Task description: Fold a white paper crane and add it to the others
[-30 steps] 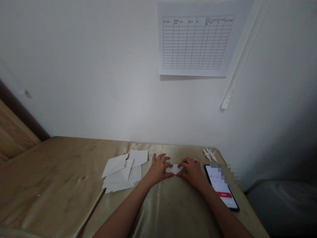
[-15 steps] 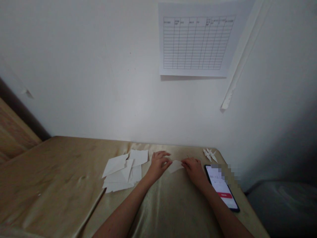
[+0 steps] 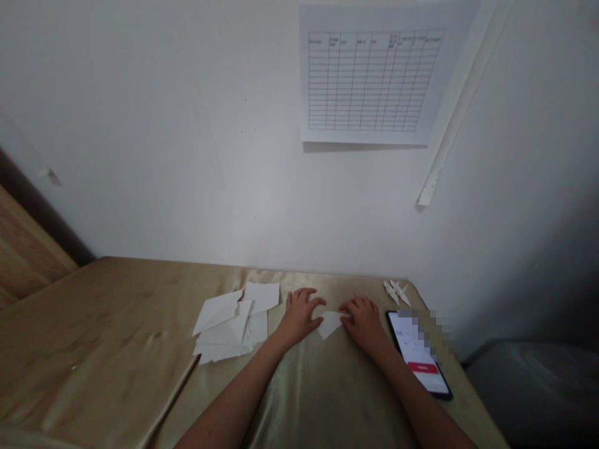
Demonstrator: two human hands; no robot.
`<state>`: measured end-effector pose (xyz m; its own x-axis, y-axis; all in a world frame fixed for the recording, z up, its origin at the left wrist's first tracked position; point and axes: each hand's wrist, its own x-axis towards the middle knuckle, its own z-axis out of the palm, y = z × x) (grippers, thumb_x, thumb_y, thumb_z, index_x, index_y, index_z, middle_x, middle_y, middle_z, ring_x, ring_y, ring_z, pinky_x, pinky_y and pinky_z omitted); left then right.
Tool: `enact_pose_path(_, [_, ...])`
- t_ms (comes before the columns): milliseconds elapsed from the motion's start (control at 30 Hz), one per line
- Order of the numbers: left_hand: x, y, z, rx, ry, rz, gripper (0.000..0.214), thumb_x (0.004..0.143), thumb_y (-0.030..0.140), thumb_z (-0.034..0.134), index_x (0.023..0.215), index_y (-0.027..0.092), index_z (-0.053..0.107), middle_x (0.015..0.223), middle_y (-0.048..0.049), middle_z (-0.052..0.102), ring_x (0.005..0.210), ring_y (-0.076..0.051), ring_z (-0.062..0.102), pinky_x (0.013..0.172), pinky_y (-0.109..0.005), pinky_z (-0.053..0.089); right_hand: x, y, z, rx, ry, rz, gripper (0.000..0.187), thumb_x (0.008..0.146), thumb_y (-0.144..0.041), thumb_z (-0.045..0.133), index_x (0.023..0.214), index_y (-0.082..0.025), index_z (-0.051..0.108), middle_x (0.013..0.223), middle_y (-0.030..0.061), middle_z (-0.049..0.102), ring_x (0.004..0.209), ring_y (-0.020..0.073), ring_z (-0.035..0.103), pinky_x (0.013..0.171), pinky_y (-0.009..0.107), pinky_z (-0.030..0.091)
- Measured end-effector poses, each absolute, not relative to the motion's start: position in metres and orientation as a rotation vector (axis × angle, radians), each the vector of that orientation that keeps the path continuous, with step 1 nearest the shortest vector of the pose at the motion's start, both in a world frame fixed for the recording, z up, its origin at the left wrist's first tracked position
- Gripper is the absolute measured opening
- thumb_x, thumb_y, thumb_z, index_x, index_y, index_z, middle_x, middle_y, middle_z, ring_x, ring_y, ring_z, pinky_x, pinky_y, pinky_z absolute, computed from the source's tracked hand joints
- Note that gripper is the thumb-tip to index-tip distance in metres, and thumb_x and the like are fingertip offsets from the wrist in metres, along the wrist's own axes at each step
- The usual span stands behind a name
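On shiny gold cloth (image 3: pixel 140 305): small white pointed paper (image 3: pixel 331 324) between left hand (image 3: pixel 299 317), loosely spread, and right hand (image 3: pixel 364 320), grip unclear.

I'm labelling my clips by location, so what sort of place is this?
Probably a plain indoor room, perhaps at home or in a small workplace; I can't tell which. A table with a shiny gold-brown cover stands against a white wall, where a printed grid sheet hangs.

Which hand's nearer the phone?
Right. The right hand is just left of the phone; the left hand is farther left, across the small white paper.
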<state>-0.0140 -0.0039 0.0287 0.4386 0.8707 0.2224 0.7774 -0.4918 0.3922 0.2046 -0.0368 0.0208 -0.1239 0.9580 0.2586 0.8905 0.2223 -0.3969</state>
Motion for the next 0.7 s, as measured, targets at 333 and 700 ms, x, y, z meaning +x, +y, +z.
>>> enact_pose_path(333, [-0.016,-0.004,0.027,2.505,1.342,0.371,0.037,0.089,0.034,0.065,0.122,0.050,0.067,0.158,0.0012,0.037,0.147,-0.038,0.025,0.113,-0.076,0.008,0.211,-0.040,0.039,-1.833,-2.112,0.126,0.013,0.081,-0.043,0.072,0.092,-0.037,0.077,0.108,0.0027,0.066,0.117,0.0265,0.048,0.107,0.046,0.023])
enact_pose_path(700, [-0.014,-0.003,0.031,2.555,1.283,0.437,0.018,0.090,0.035,0.065,0.104,0.038,0.075,0.153,0.0000,0.046,0.146,-0.036,0.027,0.113,-0.076,0.008,0.211,-0.031,0.022,-1.954,-1.958,0.019,0.017,0.084,-0.042,0.071,0.095,-0.030,0.075,0.106,0.0069,0.066,0.112,0.0282,0.049,0.100,0.047,0.029])
